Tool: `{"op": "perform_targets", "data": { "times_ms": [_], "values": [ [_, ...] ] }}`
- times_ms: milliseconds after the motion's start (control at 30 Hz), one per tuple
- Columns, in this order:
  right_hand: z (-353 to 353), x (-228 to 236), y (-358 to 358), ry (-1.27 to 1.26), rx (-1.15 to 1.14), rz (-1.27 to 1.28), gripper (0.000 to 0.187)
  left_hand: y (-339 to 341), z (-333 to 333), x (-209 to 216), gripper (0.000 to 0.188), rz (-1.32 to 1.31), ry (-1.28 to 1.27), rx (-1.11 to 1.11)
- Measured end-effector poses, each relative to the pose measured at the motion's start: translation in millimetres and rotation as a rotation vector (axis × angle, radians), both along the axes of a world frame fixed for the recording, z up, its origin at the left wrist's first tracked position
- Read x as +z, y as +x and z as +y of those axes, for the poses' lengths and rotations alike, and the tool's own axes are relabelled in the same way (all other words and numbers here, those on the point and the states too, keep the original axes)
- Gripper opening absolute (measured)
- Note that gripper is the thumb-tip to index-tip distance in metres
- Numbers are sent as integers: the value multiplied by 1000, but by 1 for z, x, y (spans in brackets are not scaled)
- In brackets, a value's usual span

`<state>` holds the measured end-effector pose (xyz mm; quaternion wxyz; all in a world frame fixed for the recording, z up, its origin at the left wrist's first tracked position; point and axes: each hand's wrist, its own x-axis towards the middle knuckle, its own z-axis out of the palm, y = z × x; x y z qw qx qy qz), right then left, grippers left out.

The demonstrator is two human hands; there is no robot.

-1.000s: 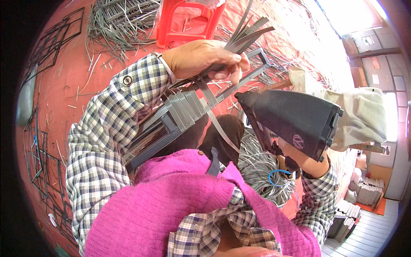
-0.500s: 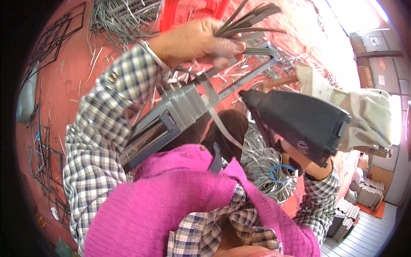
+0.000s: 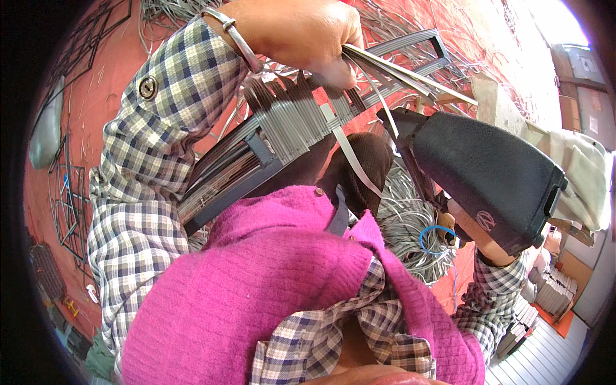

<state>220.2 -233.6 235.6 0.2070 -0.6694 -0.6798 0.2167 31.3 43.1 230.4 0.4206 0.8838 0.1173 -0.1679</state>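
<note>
Grey flat strips, bundled, upper centre of frame: we clamp them tightly in our left hand. Black power tool, right of centre: our right hand grips it from beneath. Woven grey-strip frame lies between them, over our lap.

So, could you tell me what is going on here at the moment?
A person in a checked shirt and pink vest is weaving grey straps across a dark metal frame. The left hand grips a bundle of loose grey straps above the woven rows. The right hand holds a large black tool beside the frame. More grey strapping lies heaped on the red floor.
</note>
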Motion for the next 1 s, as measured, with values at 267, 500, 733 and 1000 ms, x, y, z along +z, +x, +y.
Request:
{"op": "perform_targets", "data": {
  "times_ms": [267,500,733,1000],
  "values": [
    [6,-2,-6,26,61,-43,33,-7,-7,7,19,-172,304,-86],
    [10,0,-7,20,78,-45,33,-7,-11,12,20,-169,391,-76],
    [12,1,-7,2,63,-30,34,4,6,0,13,63,190,-81],
    [8,1,-5,23,38,6,34,-8,5,-35,20,-100,-204,99]
  ]
}}
